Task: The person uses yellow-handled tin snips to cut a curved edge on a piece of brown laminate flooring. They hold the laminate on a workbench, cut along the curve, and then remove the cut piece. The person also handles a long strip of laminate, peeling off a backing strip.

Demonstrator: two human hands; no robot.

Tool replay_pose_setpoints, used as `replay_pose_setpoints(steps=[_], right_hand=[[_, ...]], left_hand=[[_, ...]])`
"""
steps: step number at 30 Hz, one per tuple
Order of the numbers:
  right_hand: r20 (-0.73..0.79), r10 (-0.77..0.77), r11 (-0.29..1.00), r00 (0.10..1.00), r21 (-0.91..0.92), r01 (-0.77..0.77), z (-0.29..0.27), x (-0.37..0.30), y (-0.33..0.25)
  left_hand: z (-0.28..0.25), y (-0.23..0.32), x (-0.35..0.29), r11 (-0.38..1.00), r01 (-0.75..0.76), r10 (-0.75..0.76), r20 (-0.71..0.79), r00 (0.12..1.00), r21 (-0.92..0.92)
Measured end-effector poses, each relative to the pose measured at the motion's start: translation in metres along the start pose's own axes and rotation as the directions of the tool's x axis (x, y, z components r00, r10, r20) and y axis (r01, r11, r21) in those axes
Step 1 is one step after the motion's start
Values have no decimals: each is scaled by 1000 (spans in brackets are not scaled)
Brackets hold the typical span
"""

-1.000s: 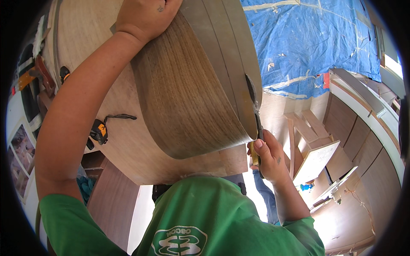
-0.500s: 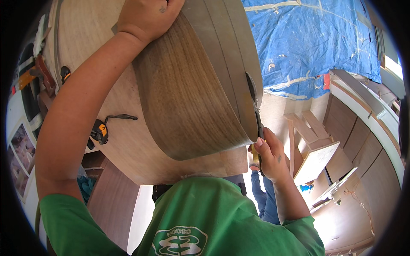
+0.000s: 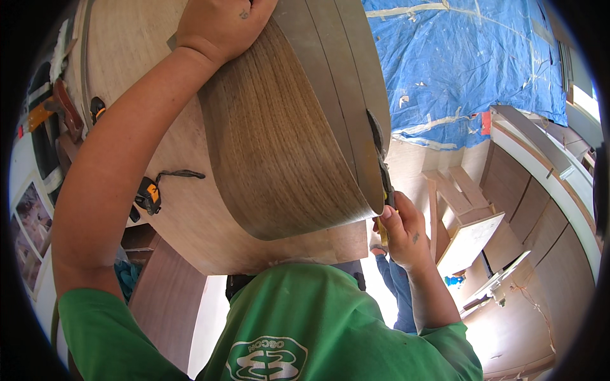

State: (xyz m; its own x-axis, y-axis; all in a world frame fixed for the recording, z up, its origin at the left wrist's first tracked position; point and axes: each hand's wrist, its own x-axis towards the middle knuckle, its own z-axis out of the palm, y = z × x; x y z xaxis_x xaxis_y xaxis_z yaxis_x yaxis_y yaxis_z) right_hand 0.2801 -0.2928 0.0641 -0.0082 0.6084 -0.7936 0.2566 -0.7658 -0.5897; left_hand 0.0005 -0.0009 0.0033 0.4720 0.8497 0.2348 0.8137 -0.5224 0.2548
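A wood-grain laminate sheet [image 3: 273, 146] is curled over on itself, with its plain grey-brown back [image 3: 318, 57] showing, marked by two dark lengthwise lines. My left hand [image 3: 222, 25] grips the sheet near the upper edge of the view, its fingertips partly cut off. Low at the right edge of the sheet, my right hand [image 3: 405, 228] is closed around a pair of snips [image 3: 385, 178] with dark blades and some yellow on the handles. The blades point away from me and lie along the sheet's right edge; the lower blade is partly hidden by the sheet.
Under the sheet is a pale wooden board [image 3: 181, 222]. On it, left of the sheet, lies a black and orange tape measure [image 3: 149, 195]. A handsaw [image 3: 67, 111] is at far left. Blue tarpaulin [image 3: 457, 63] and a wooden frame [image 3: 467, 222] lie right. Another person's leg [image 3: 399, 292] shows below.
The snips and my right hand have shifted very slightly, and the blades show a little differently at the sheet's edge. My left hand stays almost in place on the sheet.
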Motion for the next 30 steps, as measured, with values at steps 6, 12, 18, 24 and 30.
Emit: replay_pose_setpoints(steps=[6,12,18,24,30], right_hand=[[36,-30,995,999,93,27,3,1,8],[62,2,996,998,85,-8,-1,-4,1],[98,44,988,994,144,-58,-3,-13,2],[67,6,989,998,149,-16,0,-6,3],[37,2,992,999,124,-7,1,-7,4]], left_hand=[[0,1,1,1000,2,-2,1,1000,9],[0,0,1,1000,-14,14,-12,1000,2],[0,0,1,999,-38,37,-46,998,-29],[5,-3,1,998,-66,64,-88,994,-24],[4,-2,1,998,-55,55,-68,996,-1]])
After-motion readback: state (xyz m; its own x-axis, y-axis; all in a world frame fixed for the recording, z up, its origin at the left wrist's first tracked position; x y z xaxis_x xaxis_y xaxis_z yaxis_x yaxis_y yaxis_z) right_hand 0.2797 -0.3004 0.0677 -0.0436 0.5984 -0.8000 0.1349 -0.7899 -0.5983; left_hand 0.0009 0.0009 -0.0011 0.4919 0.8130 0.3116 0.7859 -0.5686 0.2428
